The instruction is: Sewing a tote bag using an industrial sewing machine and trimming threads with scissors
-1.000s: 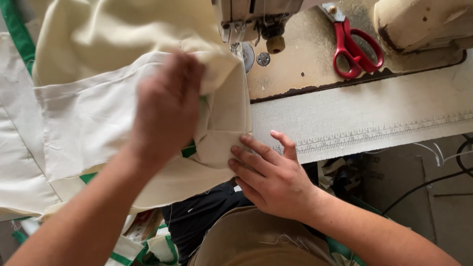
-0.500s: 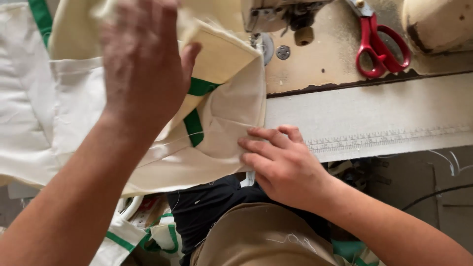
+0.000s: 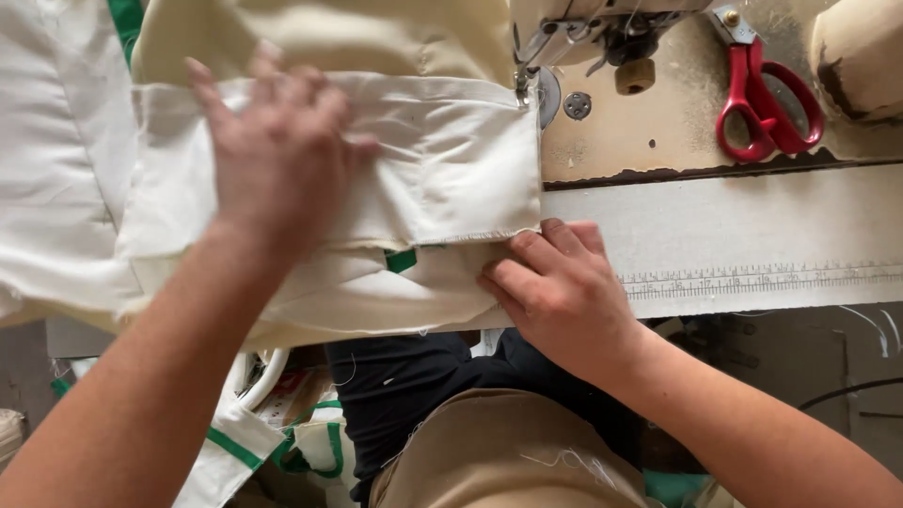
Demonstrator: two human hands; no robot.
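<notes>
At the sewing table, two hands flatten one cream cloth piece (image 3: 442,179).
Left hand (image 3: 282,155) lies spread, right hand (image 3: 555,292) pins the frayed hem, neither gripping; one pair of red-handled scissors (image 3: 762,94) lies near.

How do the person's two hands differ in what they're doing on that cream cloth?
The left hand lies flat on top of the folded cream cloth, fingers spread; the right hand sits at the cloth's lower edge with its fingers curled and bunched. The left hand looks blurred, the right hand sharp. The left is farther from the sewing machine's needle than the right. Both touch the same cloth and grip nothing.
</notes>
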